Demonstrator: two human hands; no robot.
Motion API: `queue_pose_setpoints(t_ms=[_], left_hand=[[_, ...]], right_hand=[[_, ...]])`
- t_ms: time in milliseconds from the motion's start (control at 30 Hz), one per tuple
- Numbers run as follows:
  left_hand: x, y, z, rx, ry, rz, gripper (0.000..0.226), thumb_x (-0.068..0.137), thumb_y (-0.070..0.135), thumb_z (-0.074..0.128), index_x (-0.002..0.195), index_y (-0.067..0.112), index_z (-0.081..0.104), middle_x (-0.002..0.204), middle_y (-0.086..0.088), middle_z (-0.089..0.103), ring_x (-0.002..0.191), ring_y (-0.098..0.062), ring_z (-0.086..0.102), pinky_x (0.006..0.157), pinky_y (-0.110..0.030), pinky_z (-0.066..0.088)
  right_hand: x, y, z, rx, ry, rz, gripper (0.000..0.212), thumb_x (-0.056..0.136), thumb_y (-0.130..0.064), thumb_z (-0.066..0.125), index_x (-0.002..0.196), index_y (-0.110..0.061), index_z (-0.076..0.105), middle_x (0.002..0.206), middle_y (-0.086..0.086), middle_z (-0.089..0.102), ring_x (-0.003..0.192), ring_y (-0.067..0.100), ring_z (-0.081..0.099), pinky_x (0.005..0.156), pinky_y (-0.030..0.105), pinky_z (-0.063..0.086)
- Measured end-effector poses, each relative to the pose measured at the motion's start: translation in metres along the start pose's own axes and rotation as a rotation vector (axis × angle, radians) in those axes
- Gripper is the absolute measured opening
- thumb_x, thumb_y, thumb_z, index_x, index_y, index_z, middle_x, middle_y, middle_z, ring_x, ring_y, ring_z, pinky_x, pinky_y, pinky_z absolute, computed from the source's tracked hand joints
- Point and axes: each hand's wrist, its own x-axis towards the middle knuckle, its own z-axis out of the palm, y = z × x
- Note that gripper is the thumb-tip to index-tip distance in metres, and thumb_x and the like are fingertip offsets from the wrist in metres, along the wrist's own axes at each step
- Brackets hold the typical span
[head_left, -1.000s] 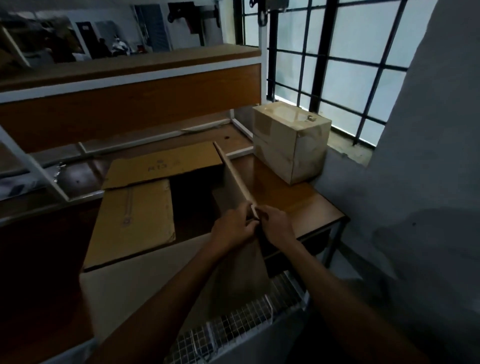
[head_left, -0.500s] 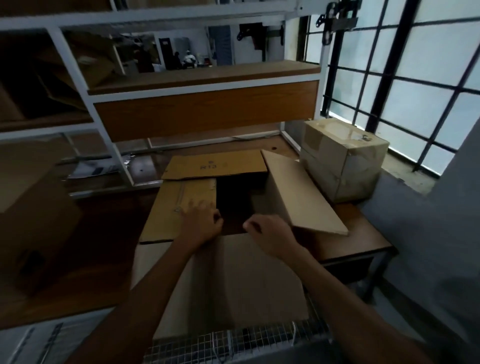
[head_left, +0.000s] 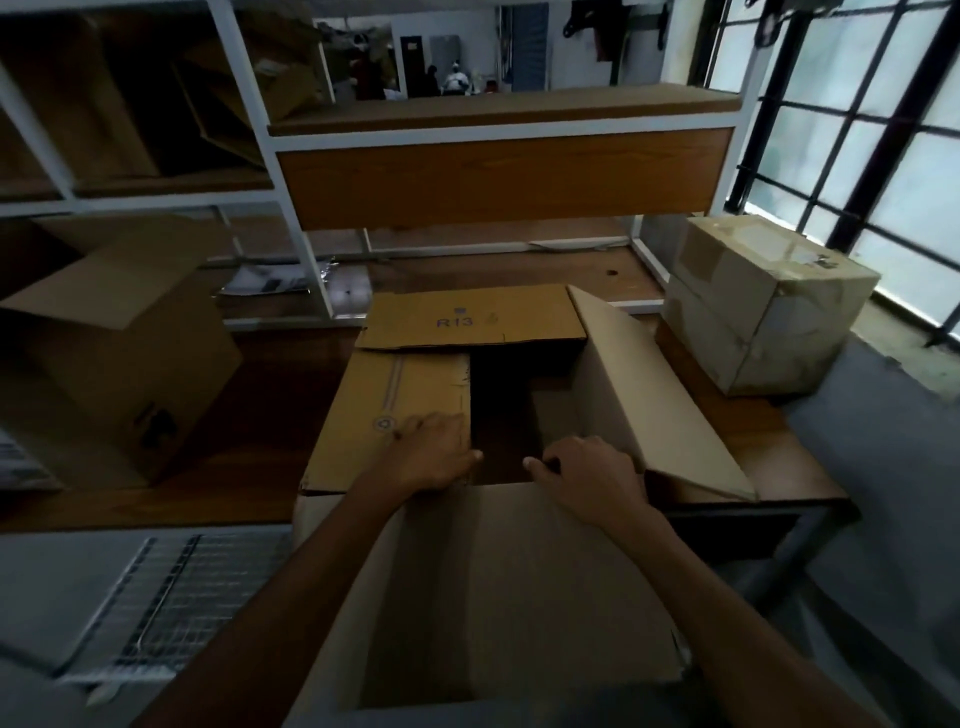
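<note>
Cardboard formed the main item: an open carton (head_left: 483, 597) stood on the wooden table (head_left: 270, 415), directly in front of the person and between both forearms. Its flaps were positioned as follows:

- The left flap (head_left: 395, 410) lay folded flat over the opening.
- The far flap (head_left: 467, 322), marked "R13", lay flat, with its near edge over the far end of the left flap.
- The right flap (head_left: 649, 395) stood raised and tilted outward to the right.
- A dark gap remained between the left flap and the right flap.

The left hand (head_left: 434, 457) rested on the near corner of the left flap. Its grip was apart: the fingers lay spread on the cardboard and the thumb reached the flap's inner edge. The right hand (head_left: 592, 478) sat at the near rim of the carton, just beside the base of the right flap. Its knuckles were bent and its fingertips were hidden, so I could not tell whether that grip was clamped on the rim. The two hands were near each other, with the gap between them.

A taped box (head_left: 769, 322) stood on the table to the right, apart from the carton. A second open carton (head_left: 114, 353) stood on the left. A white-framed shelf unit (head_left: 498, 176) rose behind the table, and a barred window (head_left: 857, 130) filled the right side.
</note>
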Motion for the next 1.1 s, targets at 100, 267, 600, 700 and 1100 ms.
queue_pose_setpoints(t_ms=[100, 267, 600, 700, 1100], left_hand=[[0.011, -0.012, -0.008, -0.024, 0.035, 0.030, 0.033, 0.098, 0.051, 0.044, 0.118, 0.025, 0.050, 0.139, -0.005, 0.045, 0.135, -0.031, 0.035, 0.110, -0.049, 0.030], [0.070, -0.042, -0.028, 0.026, 0.003, 0.022, 0.058, 0.097, 0.062, 0.031, 0.142, 0.026, 0.039, 0.154, -0.008, 0.030, 0.144, -0.033, 0.020, 0.116, -0.055, 0.019], [0.153, -0.073, -0.086, 0.035, 0.140, 0.065, 0.069, 0.096, 0.054, 0.048, 0.154, 0.026, 0.021, 0.157, -0.011, 0.021, 0.145, -0.038, 0.015, 0.116, -0.048, 0.024], [0.194, -0.095, -0.114, 0.099, 0.363, 0.178, 0.065, 0.093, 0.068, 0.029, 0.147, 0.033, 0.031, 0.158, -0.006, 0.021, 0.147, -0.036, 0.014, 0.116, -0.057, 0.024], [0.314, -0.135, -0.104, -0.140, 0.432, -0.209, 0.069, 0.099, 0.055, 0.038, 0.157, 0.030, 0.010, 0.165, -0.010, -0.007, 0.145, -0.049, 0.009, 0.112, -0.062, 0.028]], right_hand=[[0.022, -0.003, -0.004, 0.110, -0.028, -0.024, 0.025, 0.095, -0.050, 0.051, 0.094, -0.030, 0.067, 0.088, -0.008, 0.065, 0.089, 0.015, 0.064, 0.078, 0.037, 0.055], [0.111, -0.008, 0.003, 0.124, -0.149, -0.083, 0.054, 0.098, -0.036, 0.053, 0.148, -0.021, 0.040, 0.147, 0.004, 0.046, 0.133, 0.026, 0.045, 0.106, 0.042, 0.043], [0.238, -0.005, 0.016, -0.085, 0.073, 0.007, 0.073, 0.091, -0.036, 0.058, 0.151, -0.018, 0.020, 0.148, 0.018, 0.032, 0.132, 0.043, 0.036, 0.096, 0.052, 0.047], [0.276, -0.006, -0.012, -0.057, 0.258, -0.058, 0.074, 0.091, -0.035, 0.058, 0.153, -0.020, 0.020, 0.155, 0.015, 0.025, 0.135, 0.039, 0.032, 0.100, 0.052, 0.046], [0.409, 0.087, -0.015, -0.306, 0.038, -0.066, 0.102, 0.077, -0.061, 0.067, 0.156, -0.024, 0.013, 0.164, 0.006, -0.007, 0.149, 0.036, -0.006, 0.113, 0.062, 0.026]])
